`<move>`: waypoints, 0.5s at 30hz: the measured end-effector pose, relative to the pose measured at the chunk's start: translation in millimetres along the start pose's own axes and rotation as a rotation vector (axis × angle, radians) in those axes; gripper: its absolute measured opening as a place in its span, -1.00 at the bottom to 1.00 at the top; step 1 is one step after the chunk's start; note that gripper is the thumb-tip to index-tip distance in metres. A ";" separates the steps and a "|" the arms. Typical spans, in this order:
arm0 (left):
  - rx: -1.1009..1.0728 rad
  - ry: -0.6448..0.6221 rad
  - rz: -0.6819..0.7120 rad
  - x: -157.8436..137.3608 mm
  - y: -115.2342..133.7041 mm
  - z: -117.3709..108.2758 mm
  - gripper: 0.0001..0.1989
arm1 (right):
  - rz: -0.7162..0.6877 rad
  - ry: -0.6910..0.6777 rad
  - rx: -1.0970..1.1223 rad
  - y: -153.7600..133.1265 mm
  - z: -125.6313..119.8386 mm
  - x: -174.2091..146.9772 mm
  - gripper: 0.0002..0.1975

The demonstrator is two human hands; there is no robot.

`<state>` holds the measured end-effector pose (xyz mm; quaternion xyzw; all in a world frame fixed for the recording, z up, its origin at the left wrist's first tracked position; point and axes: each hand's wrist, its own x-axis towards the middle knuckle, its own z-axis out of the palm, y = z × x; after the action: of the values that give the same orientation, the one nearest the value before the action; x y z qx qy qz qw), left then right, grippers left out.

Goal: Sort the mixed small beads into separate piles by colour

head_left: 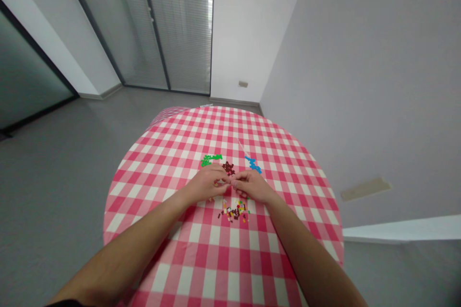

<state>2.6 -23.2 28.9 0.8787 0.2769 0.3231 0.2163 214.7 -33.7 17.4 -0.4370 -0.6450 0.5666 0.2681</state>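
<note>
My left hand (210, 183) and my right hand (251, 185) meet over the middle of the table, fingertips pinched together. Whatever lies between the fingers is too small to make out. Just beyond the left hand is a pile of small green pieces (207, 160). Dark brown pieces (228, 168) lie behind the meeting fingertips. Past the right hand sits a cluster of blue pieces (253, 165). Nearer to me, a mixed heap of small brown, yellow, red, white and green pieces (236, 212) is spread below the hands. Some pieces are partly hidden under my palms.
A round table (173, 259) wears a red-and-white checked cloth. A thin clear strip (244, 147) lies beyond the piles. Behind the table stand a glass partition with blinds (180, 29) and a white wall (252, 24); a grey wall (378, 81) rises at the right.
</note>
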 end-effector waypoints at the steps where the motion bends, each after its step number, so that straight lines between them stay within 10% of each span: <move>1: -0.011 0.000 -0.007 0.4 -0.3 -0.9 -0.92 | -0.006 0.015 -0.023 -0.2 -0.5 -0.1 -0.69; 15: 0.007 -0.137 -0.619 -17.9 -58.3 -58.7 -0.85 | 0.151 -0.074 -0.740 -16.1 -29.8 -19.4 -0.94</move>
<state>-69.3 21.3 29.3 0.7732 0.5169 0.1810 0.3197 244.8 -35.3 42.3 -0.5300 -0.7812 0.3289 0.0260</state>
